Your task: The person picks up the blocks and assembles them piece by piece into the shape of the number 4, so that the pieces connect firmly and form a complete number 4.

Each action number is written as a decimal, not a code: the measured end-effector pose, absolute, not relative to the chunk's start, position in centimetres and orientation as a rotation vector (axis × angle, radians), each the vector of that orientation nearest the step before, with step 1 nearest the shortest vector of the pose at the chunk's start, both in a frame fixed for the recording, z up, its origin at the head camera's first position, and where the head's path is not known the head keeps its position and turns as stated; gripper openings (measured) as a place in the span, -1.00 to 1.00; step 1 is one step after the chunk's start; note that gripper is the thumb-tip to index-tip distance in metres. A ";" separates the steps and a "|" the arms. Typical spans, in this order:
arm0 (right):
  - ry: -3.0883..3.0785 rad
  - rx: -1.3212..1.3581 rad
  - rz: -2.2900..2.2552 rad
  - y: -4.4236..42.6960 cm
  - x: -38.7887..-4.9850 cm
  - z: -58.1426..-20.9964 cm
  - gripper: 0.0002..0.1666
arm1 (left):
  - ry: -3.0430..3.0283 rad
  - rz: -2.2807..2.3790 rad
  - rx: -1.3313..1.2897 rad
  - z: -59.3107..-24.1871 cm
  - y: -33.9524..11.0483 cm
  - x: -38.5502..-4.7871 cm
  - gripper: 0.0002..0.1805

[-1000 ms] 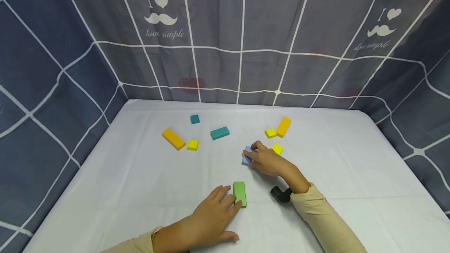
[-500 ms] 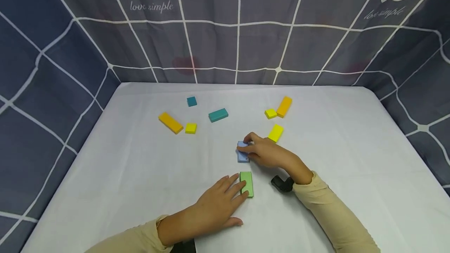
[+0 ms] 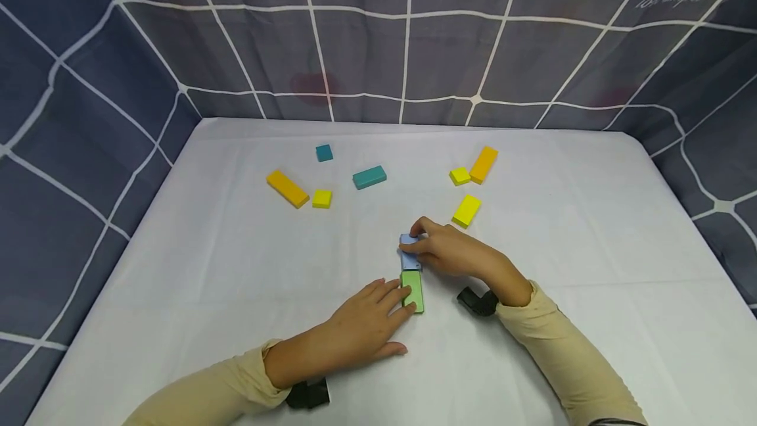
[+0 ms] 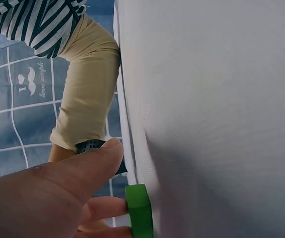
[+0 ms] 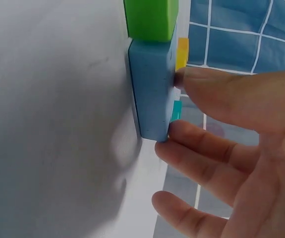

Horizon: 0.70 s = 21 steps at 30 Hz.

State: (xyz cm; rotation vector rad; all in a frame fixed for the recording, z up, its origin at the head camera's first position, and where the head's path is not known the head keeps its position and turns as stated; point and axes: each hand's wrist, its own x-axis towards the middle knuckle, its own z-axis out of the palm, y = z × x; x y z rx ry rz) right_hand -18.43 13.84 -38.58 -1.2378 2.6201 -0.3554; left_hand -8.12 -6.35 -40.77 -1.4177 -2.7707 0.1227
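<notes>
Left forearm (image 3: 219,377) angled toward 2 o'clock; left hand (image 3: 361,327) palm down, fingers extended, thumb (image 3: 391,350) toward 3. Right forearm (image 3: 568,360) toward 11; right hand (image 3: 454,252) fingers bent toward 9.

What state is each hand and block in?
Left hand: fingers resting on the green block.
Right hand: holding the blue block.
Green block: end against the blue block.
Blue block: held.
Long teal block: unheld.
Small teal block: unheld.
Left orange block: unheld.
Right orange block: unheld.
Left small yellow block: unheld.
Right small yellow block: unheld.
Longer yellow block: unheld.

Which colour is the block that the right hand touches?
Blue; this rectangular block shows best in the right wrist view.
</notes>
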 end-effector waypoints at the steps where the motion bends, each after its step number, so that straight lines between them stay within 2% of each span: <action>1: 2.614 -1.245 -0.355 13.8 -18.4 -38.5 -0.57 | -2.770 0.115 -1.422 -40.8 -6.3 -8.1 -0.34; 21: 2.589 -1.338 -0.375 13.7 -18.0 -38.6 -0.57 | -2.744 0.127 -1.477 -40.5 -6.5 -8.4 -0.41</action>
